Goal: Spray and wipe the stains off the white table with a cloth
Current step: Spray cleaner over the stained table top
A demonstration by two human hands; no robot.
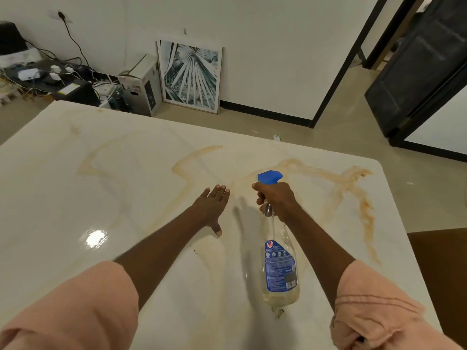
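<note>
Right hand (276, 198) gripping spray bottle (279, 263) by neck; left hand (213, 204) flat, fingers straight, on tabletop (63, 188). Aim nozzle toward right-edge stains (353, 188); squeeze evenly. No cloth visible.

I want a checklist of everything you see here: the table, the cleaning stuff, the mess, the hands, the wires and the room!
Surface: white table, glossy, with orange-brown stains smeared across it.
Job's things: spray bottle, blue nozzle, nearly empty; no cloth seen.
Clutter: nothing seen on the table besides the bottle.
Hands: left hand flat on the table; right hand grips the bottle's neck.
Cables: black cord from a wall socket, chargers on a dark stand.
Surroundings: framed leaf picture leaning on the wall, box, dark door.
</note>
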